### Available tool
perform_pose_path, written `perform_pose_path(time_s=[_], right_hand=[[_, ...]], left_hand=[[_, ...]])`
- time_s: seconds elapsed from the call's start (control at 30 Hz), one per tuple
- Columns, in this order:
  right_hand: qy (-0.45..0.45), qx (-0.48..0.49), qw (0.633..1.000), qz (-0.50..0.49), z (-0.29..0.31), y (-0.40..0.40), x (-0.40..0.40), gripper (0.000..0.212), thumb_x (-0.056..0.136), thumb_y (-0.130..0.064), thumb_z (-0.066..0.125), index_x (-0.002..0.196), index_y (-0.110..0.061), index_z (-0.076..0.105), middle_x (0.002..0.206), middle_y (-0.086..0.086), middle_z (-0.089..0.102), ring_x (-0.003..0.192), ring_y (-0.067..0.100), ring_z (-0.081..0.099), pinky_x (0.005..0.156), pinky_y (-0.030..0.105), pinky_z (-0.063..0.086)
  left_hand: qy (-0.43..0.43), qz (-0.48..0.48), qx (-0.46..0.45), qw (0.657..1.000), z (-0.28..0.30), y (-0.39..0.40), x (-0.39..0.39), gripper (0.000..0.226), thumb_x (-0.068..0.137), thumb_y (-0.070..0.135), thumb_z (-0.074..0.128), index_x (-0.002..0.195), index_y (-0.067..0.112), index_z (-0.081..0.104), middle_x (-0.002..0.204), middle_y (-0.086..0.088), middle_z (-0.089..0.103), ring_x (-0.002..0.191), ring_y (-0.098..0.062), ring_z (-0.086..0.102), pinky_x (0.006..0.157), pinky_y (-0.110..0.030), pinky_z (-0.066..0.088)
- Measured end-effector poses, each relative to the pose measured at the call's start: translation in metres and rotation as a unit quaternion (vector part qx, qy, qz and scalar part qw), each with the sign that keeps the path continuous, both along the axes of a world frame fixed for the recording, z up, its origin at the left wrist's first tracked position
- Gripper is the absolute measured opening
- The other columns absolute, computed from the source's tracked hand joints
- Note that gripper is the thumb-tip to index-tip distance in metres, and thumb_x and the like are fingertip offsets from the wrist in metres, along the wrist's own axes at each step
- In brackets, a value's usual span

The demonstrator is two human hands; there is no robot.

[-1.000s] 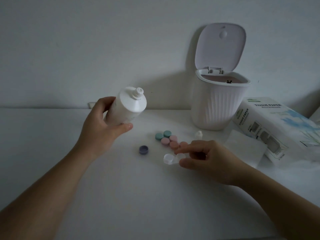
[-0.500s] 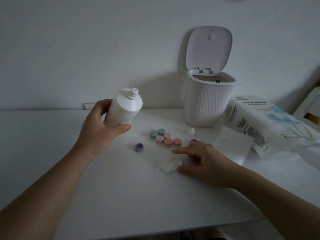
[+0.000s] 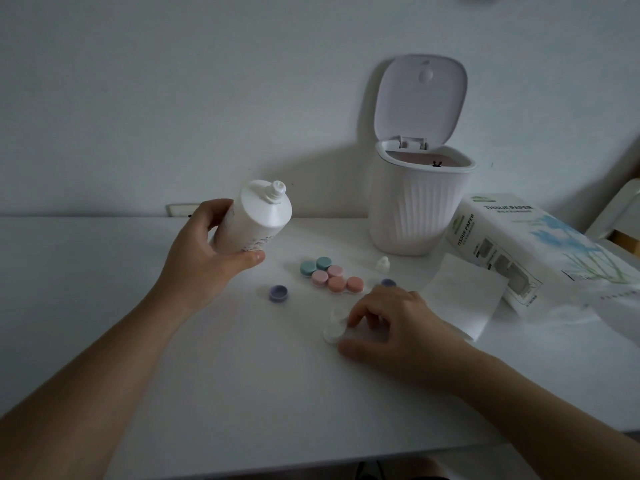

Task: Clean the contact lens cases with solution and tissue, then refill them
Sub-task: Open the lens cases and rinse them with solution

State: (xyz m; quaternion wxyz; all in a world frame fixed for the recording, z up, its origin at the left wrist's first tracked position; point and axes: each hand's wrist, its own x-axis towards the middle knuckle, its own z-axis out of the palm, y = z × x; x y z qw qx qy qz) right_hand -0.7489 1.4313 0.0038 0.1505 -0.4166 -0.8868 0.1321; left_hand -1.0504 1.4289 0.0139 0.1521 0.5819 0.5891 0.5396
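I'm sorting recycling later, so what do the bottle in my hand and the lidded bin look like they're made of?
The bottle looks like opaque white plastic, matte, with a moulded threaded nozzle. The bin also seems plastic: smooth satin white, moulded vertical ribs, hinged lid standing open. Neither can be confirmed by sight.

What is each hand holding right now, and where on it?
The left hand grips the white solution bottle round its body. The right hand pinches the clear lens case at one end.

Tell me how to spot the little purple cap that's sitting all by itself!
Start at the ribbed white bin by the wall, then look at the colourful round lids in front of it. The lone purple cap lies left of them, apart and open side up.
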Motion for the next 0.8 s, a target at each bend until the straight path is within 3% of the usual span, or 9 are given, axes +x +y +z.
perform_pose_path(time_s=[0.17, 0.3, 0.4, 0.5, 0.6, 0.73, 0.8], right_hand=[[-0.002, 0.022, 1.000, -0.005, -0.001, -0.001, -0.015, 0.059, 0.066, -0.086, 0.049, 0.102, -0.041, 0.064, 0.085, -0.024, 0.047, 0.082, -0.004, 0.045, 0.073, 0.018, 0.034], [-0.003, 0.009, 1.000, 0.006, 0.000, -0.003, -0.021, 0.061, 0.069, -0.083, 0.053, 0.111, -0.040, 0.064, 0.090, -0.025, 0.045, 0.089, 0.000, 0.045, 0.080, 0.022, 0.041], [0.004, -0.001, 1.000, 0.007, -0.001, -0.004, -0.020, 0.053, 0.075, -0.075, 0.059, 0.114, -0.040, 0.066, 0.091, -0.027, 0.044, 0.087, -0.003, 0.044, 0.073, 0.017, 0.037], [0.037, -0.005, 0.999, -0.001, -0.002, -0.003, -0.019, 0.038, 0.079, -0.061, 0.068, 0.109, -0.038, 0.071, 0.090, -0.020, 0.053, 0.083, 0.000, 0.049, 0.071, 0.021, 0.044], [0.077, -0.032, 0.997, -0.009, -0.001, 0.001, -0.018, 0.026, 0.079, -0.051, 0.075, 0.101, -0.038, 0.074, 0.085, -0.016, 0.059, 0.081, 0.003, 0.056, 0.065, 0.019, 0.049], [0.147, -0.086, 0.985, -0.003, 0.009, 0.015, -0.014, 0.010, 0.079, -0.036, 0.080, 0.088, -0.037, 0.075, 0.086, -0.019, 0.067, 0.075, 0.003, 0.062, 0.066, 0.017, 0.049], [0.177, -0.116, 0.977, 0.004, 0.018, 0.024, -0.012, 0.015, 0.081, -0.032, 0.080, 0.090, -0.043, 0.074, 0.084, -0.024, 0.070, 0.072, -0.002, 0.064, 0.066, 0.010, 0.048]], left_hand=[[0.002, 0.003, 0.000, 1.000, 0.000, 0.000, 0.000, 0.065, 0.071, 0.016, 0.090, 0.121, 0.039, 0.056, 0.118, 0.030, 0.062, 0.112, 0.019, 0.052, 0.083, -0.009, 0.037], [0.009, 0.001, 0.000, 1.000, -0.001, 0.000, 0.001, 0.065, 0.071, 0.015, 0.090, 0.121, 0.039, 0.055, 0.118, 0.028, 0.061, 0.109, 0.021, 0.052, 0.081, -0.005, 0.036], [0.007, 0.002, 0.004, 1.000, -0.002, 0.001, 0.001, 0.067, 0.071, 0.014, 0.090, 0.124, 0.036, 0.056, 0.121, 0.023, 0.062, 0.113, 0.014, 0.054, 0.082, -0.007, 0.039], [0.019, 0.000, 0.008, 1.000, -0.004, 0.002, 0.000, 0.068, 0.070, 0.013, 0.089, 0.125, 0.034, 0.056, 0.121, 0.020, 0.062, 0.108, 0.017, 0.054, 0.076, 0.003, 0.036], [0.052, -0.003, 0.021, 0.998, -0.005, 0.001, 0.000, 0.068, 0.069, 0.010, 0.090, 0.122, 0.036, 0.056, 0.121, 0.017, 0.062, 0.105, 0.017, 0.054, 0.077, 0.004, 0.035], [0.130, -0.009, 0.050, 0.990, -0.005, 0.001, -0.001, 0.070, 0.067, 0.009, 0.092, 0.122, 0.033, 0.056, 0.124, 0.013, 0.061, 0.116, -0.008, 0.056, 0.090, -0.007, 0.037], [0.165, -0.005, 0.065, 0.984, -0.004, 0.002, -0.003, 0.070, 0.066, 0.008, 0.093, 0.123, 0.025, 0.058, 0.124, 0.010, 0.061, 0.116, -0.016, 0.056, 0.093, -0.014, 0.039]])
